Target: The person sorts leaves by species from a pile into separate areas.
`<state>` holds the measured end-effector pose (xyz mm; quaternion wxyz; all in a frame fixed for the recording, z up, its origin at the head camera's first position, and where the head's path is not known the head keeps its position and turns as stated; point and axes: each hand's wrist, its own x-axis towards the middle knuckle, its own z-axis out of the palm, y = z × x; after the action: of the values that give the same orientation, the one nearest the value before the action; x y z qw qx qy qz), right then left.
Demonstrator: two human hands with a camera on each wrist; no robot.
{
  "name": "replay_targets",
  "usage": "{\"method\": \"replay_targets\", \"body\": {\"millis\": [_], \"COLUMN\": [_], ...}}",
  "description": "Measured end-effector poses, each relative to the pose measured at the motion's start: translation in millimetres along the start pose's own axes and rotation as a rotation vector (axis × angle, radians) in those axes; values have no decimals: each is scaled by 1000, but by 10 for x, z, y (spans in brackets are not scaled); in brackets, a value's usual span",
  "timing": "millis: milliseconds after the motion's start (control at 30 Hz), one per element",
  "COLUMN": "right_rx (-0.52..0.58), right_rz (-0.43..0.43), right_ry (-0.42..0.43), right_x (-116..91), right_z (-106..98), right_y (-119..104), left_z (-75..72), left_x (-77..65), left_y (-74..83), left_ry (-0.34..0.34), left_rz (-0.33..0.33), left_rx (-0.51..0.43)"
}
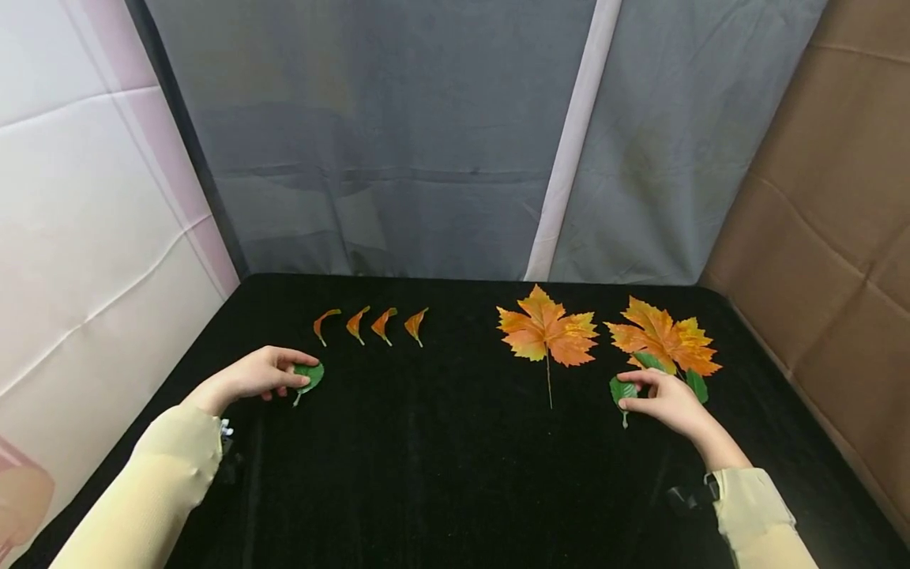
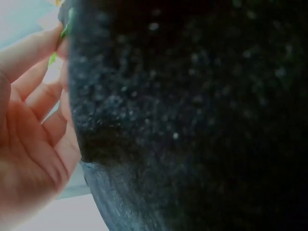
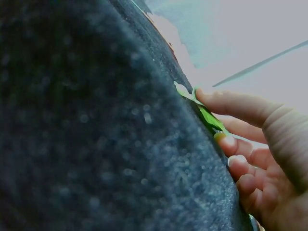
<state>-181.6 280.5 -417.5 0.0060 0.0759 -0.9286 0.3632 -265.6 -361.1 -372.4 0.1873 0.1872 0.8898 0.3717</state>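
Observation:
At the left of the black tabletop, my left hand [image 1: 261, 373] pinches a green leaf [image 1: 310, 378] between thumb and fingers, its short stem pointing down toward me. In the left wrist view only a sliver of that leaf shows at the fingertips. My right hand [image 1: 667, 401] pinches another green leaf [image 1: 622, 390] by its right side, close to the cloth. Beyond the right hand lie two more green leaves, one [image 1: 697, 386] to the right and one [image 1: 648, 361] overlapping an orange maple leaf [image 1: 664, 336]; the hand partly hides them.
Several small curled orange leaves [image 1: 357, 325] lie in a row beyond the left hand. A second orange maple leaf [image 1: 546, 328] with a long stem lies right of the middle. Grey curtain [image 1: 398, 158] backs the black table [image 1: 426, 474]; white and brown cloth walls flank it.

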Motion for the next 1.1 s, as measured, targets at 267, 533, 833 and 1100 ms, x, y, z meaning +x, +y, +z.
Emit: {"method": "replay_targets", "body": {"millis": [267, 533, 833, 1100], "right_rx": [0, 11, 31, 48], "right_rz": [6, -1, -9, 12], "right_ry": [-3, 0, -38, -59], "right_x": [14, 22, 9, 58], "right_z": [21, 71, 25, 16], "right_y": [-34, -47, -66, -151], "left_z": [22, 10, 30, 50], "left_x": [20, -57, -112, -106], "left_y": [-34, -95, -156, -170], "left_ry": [28, 84, 101, 105], "left_rz": [-30, -32, -9, 35], "left_rx": [34, 61, 28, 29]}}
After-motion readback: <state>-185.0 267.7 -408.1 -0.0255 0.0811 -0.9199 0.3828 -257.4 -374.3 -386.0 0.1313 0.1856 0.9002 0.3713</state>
